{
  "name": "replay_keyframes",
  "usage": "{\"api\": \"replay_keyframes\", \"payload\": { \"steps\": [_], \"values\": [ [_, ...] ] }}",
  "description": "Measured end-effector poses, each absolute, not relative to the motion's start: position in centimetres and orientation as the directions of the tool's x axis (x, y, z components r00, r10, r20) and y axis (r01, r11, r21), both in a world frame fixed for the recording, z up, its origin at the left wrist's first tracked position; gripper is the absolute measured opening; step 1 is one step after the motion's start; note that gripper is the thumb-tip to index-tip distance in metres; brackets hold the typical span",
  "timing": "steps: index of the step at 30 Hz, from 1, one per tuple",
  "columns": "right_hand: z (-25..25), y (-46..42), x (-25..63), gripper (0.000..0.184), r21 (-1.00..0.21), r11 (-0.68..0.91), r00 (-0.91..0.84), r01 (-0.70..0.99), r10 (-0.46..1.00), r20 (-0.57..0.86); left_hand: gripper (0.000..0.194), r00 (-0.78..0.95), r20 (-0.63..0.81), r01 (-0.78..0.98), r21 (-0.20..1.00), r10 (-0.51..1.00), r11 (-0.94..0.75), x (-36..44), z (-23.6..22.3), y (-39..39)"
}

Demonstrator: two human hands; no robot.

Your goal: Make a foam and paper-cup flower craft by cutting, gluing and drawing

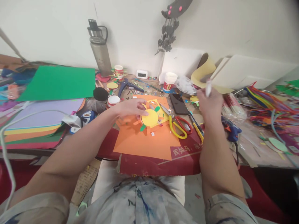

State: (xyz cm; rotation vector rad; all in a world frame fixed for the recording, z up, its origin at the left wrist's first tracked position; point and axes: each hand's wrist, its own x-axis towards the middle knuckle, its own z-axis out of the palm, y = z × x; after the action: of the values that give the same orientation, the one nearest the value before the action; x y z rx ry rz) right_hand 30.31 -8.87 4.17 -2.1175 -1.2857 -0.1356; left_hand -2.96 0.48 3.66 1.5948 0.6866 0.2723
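My left hand (pixel 133 108) grips the left edge of a yellow round paper piece (pixel 150 117), thumb on top and fingers behind. Green and orange paper tabs stick out around its rim. Beneath it lies an orange sheet (pixel 142 144) with small paper scraps. My right hand (pixel 210 101) is raised to the right, closed around a slim white stick-like thing (pixel 208 88), perhaps a pen or glue tube; most of it is hidden. Yellow-handled scissors (pixel 177 129) and red-handled scissors (pixel 187 126) rest between the hands, near a dark phone (pixel 179 104).
Left are a green sheet (pixel 60 82), stacked coloured paper (pixel 44 118) and a white cable (pixel 4 155). A grey bottle (pixel 100 51), a small white clock (pixel 141 74) and a paper cup (pixel 169 82) stand behind. Right are a blue glue gun (pixel 233 132) and coloured pipe cleaners (pixel 268 99).
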Motion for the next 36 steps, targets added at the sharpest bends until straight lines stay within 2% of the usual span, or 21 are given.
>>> {"api": "replay_keyframes", "payload": {
  "steps": [2, 4, 7, 13, 17, 20, 22, 24, 29, 33, 36],
  "values": [
    [4.0, -8.9, 28.7, 0.036, -0.355, -0.437, 0.535, 0.826, 0.805, 0.256, 0.05, 0.82, -0.261, 0.324, 0.945, 0.509, -0.037, -2.9, 3.5, 0.1],
    [3.4, -8.7, 27.2, 0.043, -0.226, -0.445, 0.481, 0.867, 0.865, 0.141, 0.051, 0.822, -0.29, 0.366, 0.928, 0.49, -0.065, -3.0, 3.6, -0.2],
    [2.5, -8.4, 26.0, 0.058, -0.107, -0.469, 0.476, 0.877, 0.878, 0.05, 0.055, 0.806, -0.342, 0.436, 0.895, 0.484, -0.093, -3.3, 4.0, -0.2],
    [1.6, -8.3, 26.4, 0.08, -0.01, -0.505, 0.505, 0.863, 0.863, -0.033, 0.071, 0.787, -0.439, 0.551, 0.817, 0.434, -0.17, -4.1, 4.6, 0.3],
    [1.1, -8.0, 26.3, 0.072, 0.034, -0.486, 0.487, 0.873, 0.873, -0.029, 0.081, 0.753, -0.508, 0.63, 0.741, 0.419, -0.234, -4.4, 5.4, 0.2],
    [0.8, -7.9, 25.9, 0.062, 0.036, -0.492, 0.493, 0.87, 0.87, -0.004, 0.093, 0.73, -0.546, 0.659, 0.721, 0.411, -0.213, -4.5, 5.9, 0.0],
    [0.6, -7.8, 25.7, 0.062, 0.013, -0.506, 0.506, 0.862, 0.863, 0.017, 0.101, 0.717, -0.555, 0.665, 0.727, 0.422, -0.173, -4.5, 6.0, -0.2],
    [0.6, -7.7, 25.7, 0.066, -0.018, -0.526, 0.526, 0.85, 0.849, 0.048, 0.099, 0.7, -0.548, 0.662, 0.738, 0.458, -0.128, -4.5, 5.9, -0.4],
    [0.5, -7.6, 26.2, 0.076, -0.093, -0.555, 0.562, 0.827, 0.822, 0.093, 0.068, 0.603, -0.432, 0.581, 0.814, 0.671, 0.003, -5.2, 5.5, 0.2],
    [0.7, -7.5, 26.9, 0.075, -0.156, -0.549, 0.566, 0.821, 0.817, 0.107, 0.038, 0.608, -0.316, 0.558, 0.822, 0.729, -0.109, -6.3, 6.0, 1.7],
    [1.2, -7.4, 27.6, 0.065, -0.227, -0.547, 0.577, 0.806, 0.812, 0.09, 0.033, 0.497, -0.144, 0.528, 0.833, 0.856, -0.167, -6.6, 6.4, 2.5]
  ]
}}
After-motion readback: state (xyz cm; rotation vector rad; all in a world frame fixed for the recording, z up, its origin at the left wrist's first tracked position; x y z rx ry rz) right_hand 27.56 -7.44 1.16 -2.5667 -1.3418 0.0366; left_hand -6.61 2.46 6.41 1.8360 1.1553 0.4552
